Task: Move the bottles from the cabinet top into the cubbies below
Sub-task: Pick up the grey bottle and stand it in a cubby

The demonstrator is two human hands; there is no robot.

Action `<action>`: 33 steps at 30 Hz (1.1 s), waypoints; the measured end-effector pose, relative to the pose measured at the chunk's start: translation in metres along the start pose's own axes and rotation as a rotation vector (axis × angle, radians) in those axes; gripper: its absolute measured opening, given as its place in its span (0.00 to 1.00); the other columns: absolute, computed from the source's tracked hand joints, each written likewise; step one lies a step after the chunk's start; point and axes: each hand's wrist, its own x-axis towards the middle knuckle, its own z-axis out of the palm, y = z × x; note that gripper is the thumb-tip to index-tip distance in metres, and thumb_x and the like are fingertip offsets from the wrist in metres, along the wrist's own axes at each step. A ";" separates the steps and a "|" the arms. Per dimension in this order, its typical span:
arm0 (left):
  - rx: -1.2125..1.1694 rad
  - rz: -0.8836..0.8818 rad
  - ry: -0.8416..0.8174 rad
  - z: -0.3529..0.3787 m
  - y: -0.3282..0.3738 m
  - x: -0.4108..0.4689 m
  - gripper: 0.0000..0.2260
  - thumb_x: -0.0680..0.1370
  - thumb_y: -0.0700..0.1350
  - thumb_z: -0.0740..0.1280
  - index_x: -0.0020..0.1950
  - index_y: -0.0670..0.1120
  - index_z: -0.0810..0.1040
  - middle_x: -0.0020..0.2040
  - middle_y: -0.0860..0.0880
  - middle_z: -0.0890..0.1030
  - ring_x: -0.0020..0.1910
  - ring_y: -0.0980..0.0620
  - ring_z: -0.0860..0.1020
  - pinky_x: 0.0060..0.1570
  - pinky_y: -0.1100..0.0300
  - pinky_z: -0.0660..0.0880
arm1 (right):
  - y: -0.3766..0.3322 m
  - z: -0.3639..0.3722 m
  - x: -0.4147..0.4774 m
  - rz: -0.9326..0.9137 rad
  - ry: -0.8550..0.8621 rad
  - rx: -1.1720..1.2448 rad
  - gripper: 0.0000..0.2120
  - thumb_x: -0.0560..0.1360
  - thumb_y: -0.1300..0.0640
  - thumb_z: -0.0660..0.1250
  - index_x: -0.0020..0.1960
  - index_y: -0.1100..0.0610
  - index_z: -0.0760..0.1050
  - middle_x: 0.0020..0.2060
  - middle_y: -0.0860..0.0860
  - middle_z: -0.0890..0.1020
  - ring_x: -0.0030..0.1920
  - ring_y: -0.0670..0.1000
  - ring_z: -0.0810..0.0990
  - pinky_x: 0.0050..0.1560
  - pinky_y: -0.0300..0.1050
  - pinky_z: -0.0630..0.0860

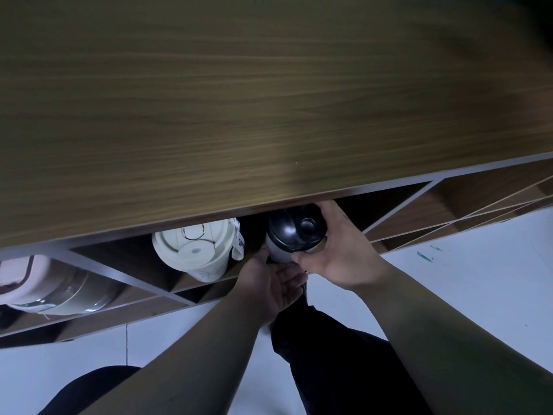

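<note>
A bottle with a black lid (294, 232) sits in the mouth of a cubby just under the front edge of the wooden cabinet top (239, 100). My right hand (341, 250) wraps its right side and lid rim. My left hand (269, 283) is under it, palm up, fingertips against its pale lower body. A cream bottle with a flip lid and strap (197, 250) stands in the same cubby to the left. A clear bottle with a pink lid (45, 286) lies in the cubby at the far left.
Thin metal dividers (119, 274) split the cubbies into angled compartments; those to the right (449, 205) show bare wood. The pale floor (449, 265) lies below, and my dark trouser legs (329, 354) are close to the cabinet front.
</note>
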 end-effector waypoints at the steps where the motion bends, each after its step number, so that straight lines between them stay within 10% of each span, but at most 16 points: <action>1: 0.004 0.004 0.002 0.000 0.000 0.000 0.30 0.85 0.63 0.51 0.60 0.40 0.80 0.63 0.40 0.84 0.59 0.44 0.81 0.52 0.52 0.75 | -0.001 0.000 0.000 -0.004 -0.003 -0.007 0.40 0.62 0.56 0.79 0.71 0.48 0.67 0.61 0.42 0.73 0.60 0.41 0.75 0.60 0.40 0.73; 9: 0.266 0.117 0.201 -0.012 -0.005 -0.018 0.27 0.85 0.60 0.53 0.63 0.40 0.80 0.54 0.38 0.87 0.48 0.43 0.83 0.50 0.51 0.74 | 0.007 -0.008 -0.007 0.065 -0.037 0.043 0.51 0.62 0.54 0.81 0.77 0.47 0.56 0.70 0.40 0.66 0.64 0.25 0.63 0.70 0.43 0.67; 14: 0.468 0.505 0.350 -0.016 -0.016 -0.026 0.11 0.81 0.53 0.63 0.49 0.49 0.80 0.49 0.46 0.85 0.51 0.42 0.83 0.54 0.47 0.79 | 0.009 -0.005 -0.009 0.122 -0.056 0.126 0.59 0.57 0.47 0.80 0.80 0.44 0.51 0.75 0.43 0.64 0.71 0.41 0.67 0.71 0.52 0.68; 19: 0.602 0.708 0.294 -0.018 -0.017 -0.027 0.33 0.74 0.56 0.67 0.79 0.51 0.68 0.75 0.47 0.74 0.72 0.49 0.74 0.74 0.44 0.68 | 0.010 -0.002 -0.006 0.137 -0.070 0.179 0.59 0.55 0.41 0.82 0.78 0.42 0.53 0.74 0.45 0.68 0.71 0.49 0.71 0.71 0.56 0.68; 25: 0.777 0.820 0.144 -0.020 -0.016 -0.012 0.29 0.74 0.51 0.72 0.75 0.62 0.69 0.63 0.49 0.84 0.52 0.52 0.85 0.59 0.50 0.82 | 0.008 -0.001 -0.004 0.148 -0.058 0.191 0.54 0.58 0.46 0.81 0.78 0.45 0.56 0.65 0.43 0.77 0.66 0.44 0.76 0.70 0.52 0.70; 29: 0.787 0.823 0.141 -0.019 -0.012 -0.016 0.25 0.78 0.50 0.73 0.74 0.59 0.72 0.59 0.60 0.85 0.53 0.62 0.85 0.52 0.70 0.75 | 0.007 -0.002 -0.004 0.151 -0.045 0.181 0.51 0.63 0.53 0.81 0.78 0.47 0.57 0.62 0.40 0.78 0.64 0.41 0.76 0.70 0.49 0.70; 33: 0.796 0.822 0.177 -0.019 -0.013 -0.014 0.26 0.78 0.53 0.73 0.75 0.59 0.72 0.57 0.61 0.86 0.50 0.65 0.84 0.50 0.68 0.74 | 0.006 -0.003 -0.005 0.138 -0.050 0.173 0.50 0.64 0.55 0.81 0.78 0.47 0.57 0.61 0.40 0.79 0.63 0.40 0.77 0.70 0.48 0.70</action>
